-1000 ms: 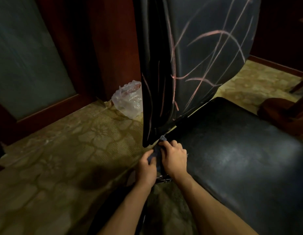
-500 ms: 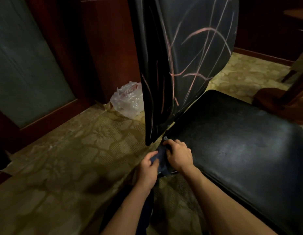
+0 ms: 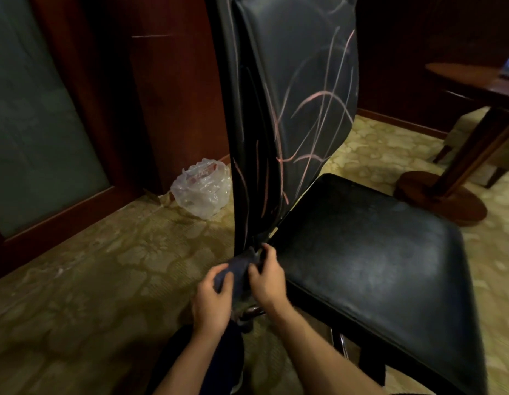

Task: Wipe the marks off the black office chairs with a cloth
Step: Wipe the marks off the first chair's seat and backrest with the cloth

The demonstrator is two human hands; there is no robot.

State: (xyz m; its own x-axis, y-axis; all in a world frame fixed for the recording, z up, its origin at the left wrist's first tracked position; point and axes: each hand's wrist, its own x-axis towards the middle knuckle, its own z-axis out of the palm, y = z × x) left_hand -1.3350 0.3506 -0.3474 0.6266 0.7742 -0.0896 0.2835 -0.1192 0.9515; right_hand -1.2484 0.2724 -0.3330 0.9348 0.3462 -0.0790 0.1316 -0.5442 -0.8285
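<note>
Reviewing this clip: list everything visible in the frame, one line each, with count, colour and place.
office chair: one, black, centre and right; pink marks across its backrest, seat looks free of them
cloth: one, dark blue-grey, at the foot of the backrest, between the hands
plastic bag: one, clear, crumpled, on the floor left of the backrest
carpet: patterned yellow-green, covers the floor
door: one, red-brown wood frame with frosted grey-green pane, left
table: one, dark wood, pedestal base, far right
left hand: grips the cloth's lower end
right hand: grips the cloth's upper end beside the seat's edge
</note>
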